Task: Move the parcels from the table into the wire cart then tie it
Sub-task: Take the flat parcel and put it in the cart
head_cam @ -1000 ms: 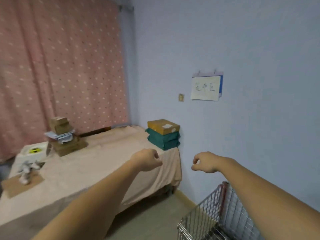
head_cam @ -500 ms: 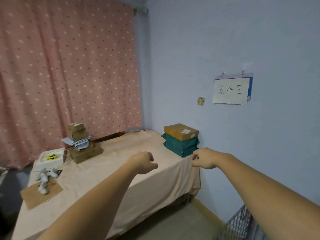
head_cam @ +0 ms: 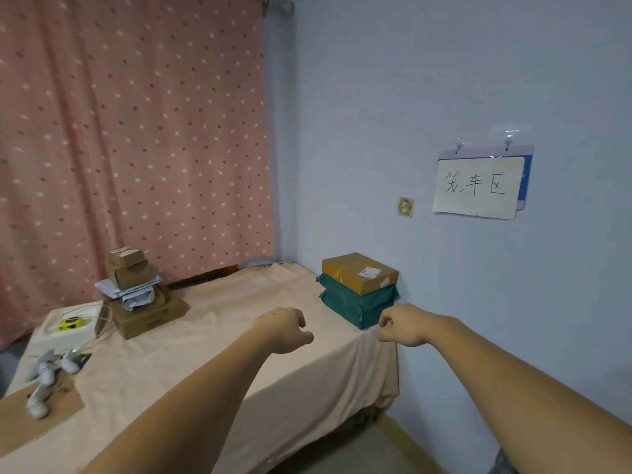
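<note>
pink dotted curtain [head_cam: 136, 148], pale blue wall [head_cam: 444, 80]

I note a pink dotted curtain [head_cam: 136, 131] covering the left wall. A handwritten paper sign [head_cam: 477, 188] hangs from two hooks on the blue wall [head_cam: 427, 80], with a wall socket [head_cam: 405, 206] just beside it. A white box [head_cam: 70, 326] and small white figures [head_cam: 48, 378] sit at the left edge.
</note>
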